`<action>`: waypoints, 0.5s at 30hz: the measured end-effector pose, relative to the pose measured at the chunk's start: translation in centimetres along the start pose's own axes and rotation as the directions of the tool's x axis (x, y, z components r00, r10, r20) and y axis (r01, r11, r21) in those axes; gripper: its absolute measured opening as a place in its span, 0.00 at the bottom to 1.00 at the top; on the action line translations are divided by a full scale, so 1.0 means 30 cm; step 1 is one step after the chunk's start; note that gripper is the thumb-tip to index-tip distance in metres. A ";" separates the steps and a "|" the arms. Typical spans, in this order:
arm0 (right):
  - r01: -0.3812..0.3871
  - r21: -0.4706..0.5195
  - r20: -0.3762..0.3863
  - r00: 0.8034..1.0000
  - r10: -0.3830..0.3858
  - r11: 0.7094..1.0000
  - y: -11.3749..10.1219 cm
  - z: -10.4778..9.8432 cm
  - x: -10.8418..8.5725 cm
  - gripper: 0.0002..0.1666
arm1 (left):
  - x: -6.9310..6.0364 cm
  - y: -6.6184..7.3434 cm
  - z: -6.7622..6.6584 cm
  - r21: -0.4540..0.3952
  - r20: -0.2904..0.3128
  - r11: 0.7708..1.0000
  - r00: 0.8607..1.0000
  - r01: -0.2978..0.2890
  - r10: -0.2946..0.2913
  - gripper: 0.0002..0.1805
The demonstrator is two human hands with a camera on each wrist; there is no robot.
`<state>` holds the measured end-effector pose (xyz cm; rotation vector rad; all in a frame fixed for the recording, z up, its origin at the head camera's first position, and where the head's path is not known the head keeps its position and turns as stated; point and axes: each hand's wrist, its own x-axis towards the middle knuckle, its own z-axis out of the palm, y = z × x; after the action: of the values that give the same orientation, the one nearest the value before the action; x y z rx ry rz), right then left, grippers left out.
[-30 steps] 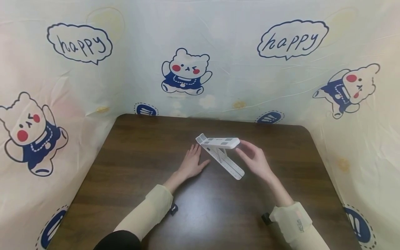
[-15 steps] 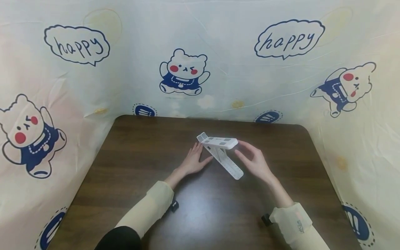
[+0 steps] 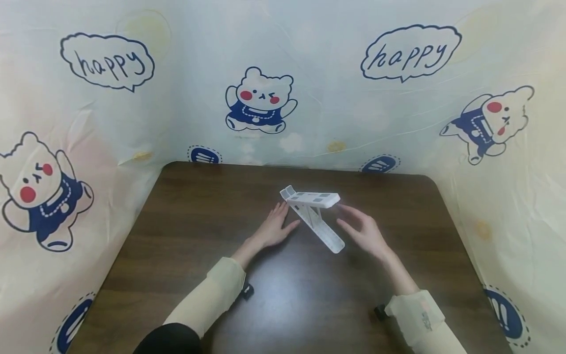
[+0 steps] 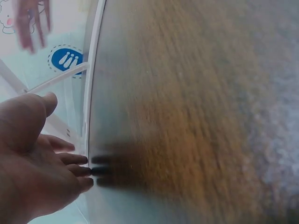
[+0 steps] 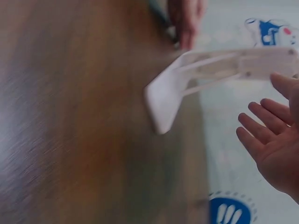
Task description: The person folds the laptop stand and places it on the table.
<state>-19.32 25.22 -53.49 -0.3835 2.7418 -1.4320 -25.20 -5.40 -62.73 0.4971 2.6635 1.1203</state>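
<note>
A white folding laptop stand (image 3: 326, 232) with grey pads stands unfolded on the table, its upper arm raised above the base by thin struts. My left hand (image 3: 270, 230) lies low at the stand's hinged end, fingers straight; the left wrist view shows its fingertips close against the white base (image 4: 95, 42). Whether they touch it is hard to tell. Just off the raised arm's free end is my right hand (image 3: 366, 235), thumb and fingers spread and relaxed. In the right wrist view nothing lies in its palm (image 5: 280, 154), and the raised arm (image 5: 266, 63) passes close to the thumb.
The dark brown wooden table (image 3: 212, 206) has rounded far corners. A pale curtain (image 3: 327, 113) printed with bears and "happy" bubbles surrounds its back and sides. A black round shape (image 3: 170, 339) covers part of the left sleeve.
My right hand has drawn slightly back from the raised arm's end, which its fingers met earlier. The left hand stays by the hinge, and the stand keeps nearly the same angle.
</note>
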 end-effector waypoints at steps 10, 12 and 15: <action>-0.068 0.135 0.168 0.985 0.044 0.988 0.149 0.057 -0.042 0.36 | 0.054 -0.018 -0.025 0.020 -0.107 0.994 0.988 -0.111 0.112 0.43; -0.077 0.151 0.183 0.982 0.049 0.986 0.157 0.072 -0.048 0.36 | 0.056 -0.004 -0.031 0.013 -0.088 0.993 0.989 -0.117 0.117 0.42; -0.069 0.140 0.178 0.983 0.043 0.988 0.160 0.093 -0.056 0.35 | 0.074 -0.019 -0.011 0.015 -0.060 0.993 0.991 -0.117 0.118 0.41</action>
<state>-18.30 25.98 -59.15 -0.4015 2.4744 -1.4958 -27.48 -5.14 -63.05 0.6394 2.7257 1.1702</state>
